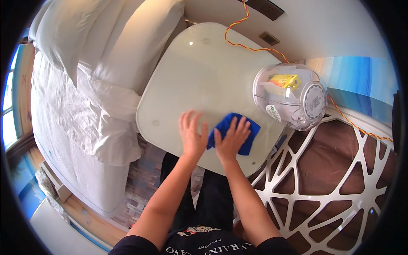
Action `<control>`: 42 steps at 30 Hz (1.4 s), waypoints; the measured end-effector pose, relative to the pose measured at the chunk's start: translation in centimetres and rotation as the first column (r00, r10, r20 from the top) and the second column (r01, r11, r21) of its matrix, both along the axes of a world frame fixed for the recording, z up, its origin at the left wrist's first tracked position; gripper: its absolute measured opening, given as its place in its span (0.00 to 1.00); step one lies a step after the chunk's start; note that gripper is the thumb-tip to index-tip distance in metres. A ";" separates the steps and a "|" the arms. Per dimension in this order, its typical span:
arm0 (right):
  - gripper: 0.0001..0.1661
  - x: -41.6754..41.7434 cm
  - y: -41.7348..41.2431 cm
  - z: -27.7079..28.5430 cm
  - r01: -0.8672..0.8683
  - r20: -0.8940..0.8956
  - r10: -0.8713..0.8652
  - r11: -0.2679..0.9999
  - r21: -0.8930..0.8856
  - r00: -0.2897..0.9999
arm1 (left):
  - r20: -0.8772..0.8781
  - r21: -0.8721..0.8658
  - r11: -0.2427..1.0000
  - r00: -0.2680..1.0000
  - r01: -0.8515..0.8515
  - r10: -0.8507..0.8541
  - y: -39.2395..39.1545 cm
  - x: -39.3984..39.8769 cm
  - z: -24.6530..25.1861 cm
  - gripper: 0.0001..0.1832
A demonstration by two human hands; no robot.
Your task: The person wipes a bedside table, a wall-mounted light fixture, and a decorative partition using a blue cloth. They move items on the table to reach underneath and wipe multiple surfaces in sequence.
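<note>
Before me stands a pale table with a glossy top and rounded corners [191, 76]. A blue cloth [254, 135] lies on the near right part of the tabletop. My right hand [232, 137] rests flat on the cloth, pressing it with spread fingers. Left of the cloth, my left hand [193, 135] is over the tabletop with fingers apart, slightly blurred and holding nothing. A clear plastic bin [290, 111] lies on its side at the table's right edge, its base facing right. Inside it are a yellow carton [285, 81] and pale crumpled material.
A bed with white bedding [83, 118] adjoins the table on the left. A twisted red and yellow cord [237, 44] crosses the back of the tabletop and runs behind the bin. To the right stands a white lattice panel [306, 197]. A wall with sockets borders the back.
</note>
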State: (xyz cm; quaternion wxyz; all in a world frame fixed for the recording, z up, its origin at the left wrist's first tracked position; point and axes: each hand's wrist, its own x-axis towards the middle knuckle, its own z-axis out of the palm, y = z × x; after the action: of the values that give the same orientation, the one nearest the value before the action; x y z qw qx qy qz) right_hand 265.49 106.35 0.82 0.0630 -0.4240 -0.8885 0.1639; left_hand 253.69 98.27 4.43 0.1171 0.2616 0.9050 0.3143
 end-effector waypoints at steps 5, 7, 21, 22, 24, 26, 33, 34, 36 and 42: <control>0.53 -10.0 -4.3 -0.2 -0.245 -0.136 0.233 0.967 -0.076 0.963 | -0.063 0.003 0.981 0.979 -0.194 0.194 -6.2 -3.4 -0.4 0.31; 0.52 -13.9 -6.8 -0.6 -0.345 -0.164 0.328 0.935 -0.083 0.930 | -0.109 -0.020 0.973 0.968 -0.229 0.225 -8.1 -4.9 -0.3 0.31; 0.35 -8.3 -17.6 -2.4 -0.488 -0.115 0.476 0.860 -0.146 0.872 | -0.030 -0.258 0.929 0.959 0.265 -0.281 -10.1 -7.4 -0.3 0.38; 0.33 -6.4 -17.6 -2.7 -0.443 -0.158 0.422 0.886 -0.135 0.893 | -0.018 -0.259 0.911 0.942 0.321 -0.336 -10.1 -7.0 -0.5 0.39; 0.28 -3.3 -16.5 -1.3 -0.427 -0.119 0.417 0.901 -0.080 0.901 | 0.014 -0.260 0.864 0.896 0.432 -0.444 -10.1 -5.9 -0.9 0.42; 0.25 0.4 -15.5 -0.8 -0.370 -0.076 0.366 0.928 -0.045 0.928 | 0.046 -0.264 0.802 0.838 0.536 -0.544 -9.5 -4.4 -0.4 0.42; 0.32 16.0 -11.2 -0.2 -0.126 0.069 0.125 0.992 0.018 0.990 | 0.215 -0.421 0.518 0.637 0.745 -0.741 -7.7 1.1 -1.6 0.45; 0.35 17.7 -10.5 -0.5 -0.153 0.088 0.148 0.986 0.060 0.985 | 0.247 -0.474 0.468 0.622 0.746 -0.743 -7.5 1.6 -1.9 0.46; 0.36 19.9 -9.7 -0.9 -0.155 0.089 0.146 0.983 0.102 0.985 | 0.235 -0.504 0.443 0.612 0.741 -0.755 -7.3 1.8 -2.2 0.46; 0.25 18.7 -13.5 -2.0 0.277 -0.074 -0.272 0.959 0.062 0.959 | 0.317 -0.660 0.284 0.600 0.696 -0.734 -6.5 2.3 -1.1 0.49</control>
State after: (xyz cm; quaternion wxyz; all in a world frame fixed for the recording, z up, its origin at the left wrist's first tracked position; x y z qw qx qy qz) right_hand 284.17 92.81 -1.14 0.1293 -0.5351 -0.8238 0.1353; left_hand 256.01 91.74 3.29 0.3165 0.5746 0.7359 -0.1676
